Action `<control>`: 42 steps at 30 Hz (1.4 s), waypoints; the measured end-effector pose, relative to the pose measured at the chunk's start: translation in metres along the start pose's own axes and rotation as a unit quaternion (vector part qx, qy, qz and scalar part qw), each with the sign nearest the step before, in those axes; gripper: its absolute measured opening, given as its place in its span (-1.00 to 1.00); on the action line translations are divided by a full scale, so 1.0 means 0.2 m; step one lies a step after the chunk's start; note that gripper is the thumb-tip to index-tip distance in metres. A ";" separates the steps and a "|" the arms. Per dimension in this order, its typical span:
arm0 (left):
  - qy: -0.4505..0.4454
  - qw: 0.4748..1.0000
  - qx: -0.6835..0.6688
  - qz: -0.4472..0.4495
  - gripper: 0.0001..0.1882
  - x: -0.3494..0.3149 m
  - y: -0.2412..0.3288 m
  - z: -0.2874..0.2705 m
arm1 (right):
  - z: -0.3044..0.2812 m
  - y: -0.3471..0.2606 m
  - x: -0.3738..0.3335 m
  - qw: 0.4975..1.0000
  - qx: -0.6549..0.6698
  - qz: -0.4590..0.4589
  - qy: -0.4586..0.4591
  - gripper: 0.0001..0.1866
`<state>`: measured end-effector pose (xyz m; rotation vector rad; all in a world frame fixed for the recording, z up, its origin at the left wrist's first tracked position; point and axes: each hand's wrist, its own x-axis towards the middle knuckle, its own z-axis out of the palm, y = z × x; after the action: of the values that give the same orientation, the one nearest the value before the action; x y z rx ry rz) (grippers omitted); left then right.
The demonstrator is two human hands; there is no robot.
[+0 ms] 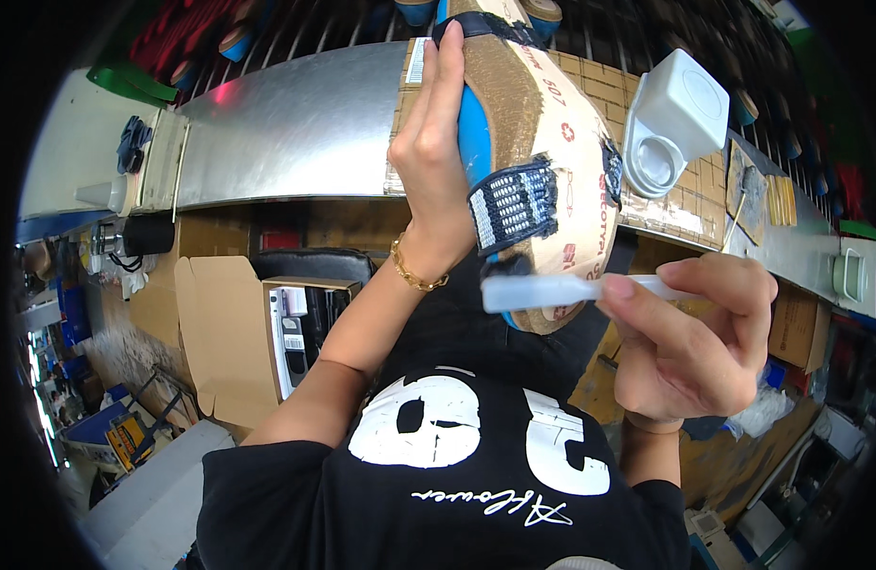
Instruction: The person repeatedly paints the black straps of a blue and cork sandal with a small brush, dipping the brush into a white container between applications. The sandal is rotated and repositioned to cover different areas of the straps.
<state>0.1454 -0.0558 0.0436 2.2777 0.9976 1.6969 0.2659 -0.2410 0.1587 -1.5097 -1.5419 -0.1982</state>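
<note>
A blue shoe last (473,138) carries an insole (561,123) with its printed beige and rough brown underside facing me. A black-and-white woven strap (519,202) wraps over its edge, its frayed end lying on the underside. Along the left side of this last, my left hand (430,138) grips it, fingers reaching to a black strap at the top. Between the thumb and fingers of my right hand (699,337) is a translucent white flat plastic tool (541,292). Its wide end lies across the view of the last's near end; whether they touch I cannot tell.
A white plastic container (680,104) with a round cup stands on the cardboard-covered bench right of the last. Bare metal worktop (286,142) extends leftward. Below sits an open cardboard box (231,337) with dark items. More blue lasts (237,43) hang on the rack behind.
</note>
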 end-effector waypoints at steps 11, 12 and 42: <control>-0.090 0.961 -0.208 -0.158 -0.19 0.00 0.02 -0.01 | 0.07 0.03 0.02 0.992 0.087 0.074 0.045 -0.56; -0.094 0.954 -0.228 -0.171 -0.20 -0.01 0.02 -0.01 | 0.07 0.06 0.00 0.998 0.053 0.036 0.017 -0.57; -0.195 0.631 -0.647 -0.380 -0.29 -0.05 0.01 -0.01 | -0.01 0.28 0.00 0.966 0.234 0.053 -0.098 -0.69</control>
<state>0.1426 -0.0629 0.0379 0.8941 0.2548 0.8480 0.3139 -0.2293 0.1331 -1.2523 -1.5202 0.3669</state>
